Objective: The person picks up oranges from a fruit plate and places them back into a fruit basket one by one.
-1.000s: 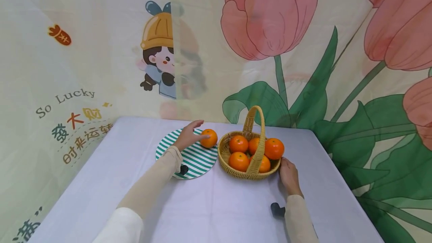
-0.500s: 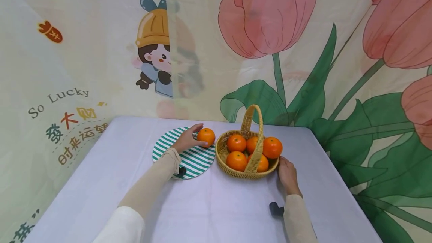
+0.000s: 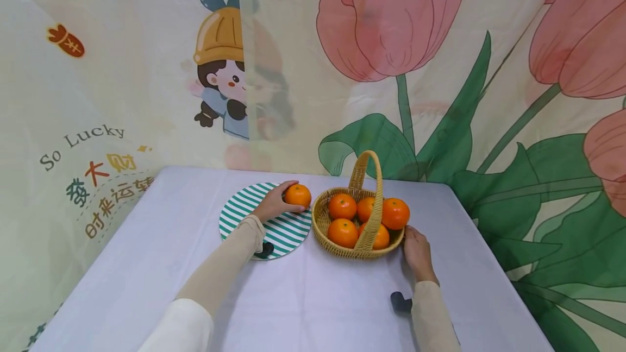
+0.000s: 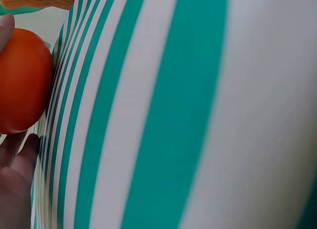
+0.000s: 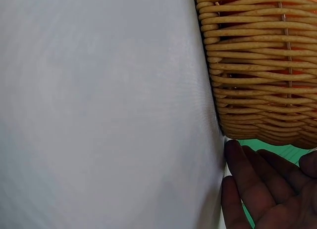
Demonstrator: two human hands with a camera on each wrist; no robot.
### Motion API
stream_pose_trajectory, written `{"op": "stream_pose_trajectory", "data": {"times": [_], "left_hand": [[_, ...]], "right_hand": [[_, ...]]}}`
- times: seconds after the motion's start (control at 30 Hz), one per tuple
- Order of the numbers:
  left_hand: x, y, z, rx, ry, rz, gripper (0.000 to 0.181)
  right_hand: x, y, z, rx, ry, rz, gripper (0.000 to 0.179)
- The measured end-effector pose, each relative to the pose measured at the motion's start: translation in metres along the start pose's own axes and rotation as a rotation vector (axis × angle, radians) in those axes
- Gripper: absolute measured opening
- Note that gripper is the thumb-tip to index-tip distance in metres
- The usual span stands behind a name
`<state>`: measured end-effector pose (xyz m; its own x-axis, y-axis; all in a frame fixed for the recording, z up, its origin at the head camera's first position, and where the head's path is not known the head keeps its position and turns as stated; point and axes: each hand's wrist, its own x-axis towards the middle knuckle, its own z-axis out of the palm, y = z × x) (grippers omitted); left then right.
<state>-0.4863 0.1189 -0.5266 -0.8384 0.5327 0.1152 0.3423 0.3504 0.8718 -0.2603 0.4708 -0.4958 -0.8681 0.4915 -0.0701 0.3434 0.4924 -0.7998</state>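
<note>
My left hand reaches over a round green-and-white striped placemat and holds an orange between thumb and fingers. In the left wrist view this orange sits at the left edge, thumb above and fingertips below it. Right of the placemat stands a wicker basket with a tall arched handle, holding several oranges. My right hand rests at the basket's right side. In the right wrist view its extended fingers lie right by the basket's woven wall.
A white cloth covers the table. Behind it hangs a backdrop printed with tulips and a cartoon child. Dark wrist mounts show at both sleeves. The basket stands close to the placemat's right edge.
My left hand's fingers and thumb have come in around the orange, which has shifted slightly away from me. The right hand and basket have kept their places; the head view has tilted slightly.
</note>
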Motion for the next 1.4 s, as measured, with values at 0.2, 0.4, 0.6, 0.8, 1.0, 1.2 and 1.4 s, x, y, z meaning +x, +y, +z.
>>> {"op": "stream_pose_trajectory", "data": {"times": [0.2, 0.4, 0.6, 0.8, 1.0, 1.2, 1.4], "left_hand": [[-0.002, 0.004, 0.001, 0.004, 0.016, -0.011, 0.090], [-0.003, 0.005, 0.000, -0.008, 0.008, -0.031, 0.087], [-0.007, 0.006, -0.006, -0.007, 0.022, -0.008, 0.087], [-0.009, 0.017, -0.010, -0.024, 0.041, -0.015, 0.088], [-0.010, 0.035, -0.011, -0.060, 0.044, 0.026, 0.085], [-0.010, 0.050, -0.007, -0.092, 0.045, 0.076, 0.085], [-0.013, 0.060, 0.001, -0.124, 0.033, 0.077, 0.083]], "right_hand": [[0.001, 0.000, 0.000, -0.003, 0.000, 0.005, 0.061], [0.001, 0.001, 0.001, 0.002, -0.016, 0.015, 0.061], [0.000, 0.000, 0.002, 0.004, -0.008, 0.006, 0.061], [-0.001, 0.000, 0.002, -0.001, -0.006, 0.013, 0.062], [-0.004, 0.000, 0.003, 0.012, -0.016, 0.018, 0.064], [-0.004, -0.002, 0.006, 0.030, -0.019, 0.021, 0.065], [-0.003, -0.004, 0.010, 0.056, -0.008, 0.022, 0.066]]}}
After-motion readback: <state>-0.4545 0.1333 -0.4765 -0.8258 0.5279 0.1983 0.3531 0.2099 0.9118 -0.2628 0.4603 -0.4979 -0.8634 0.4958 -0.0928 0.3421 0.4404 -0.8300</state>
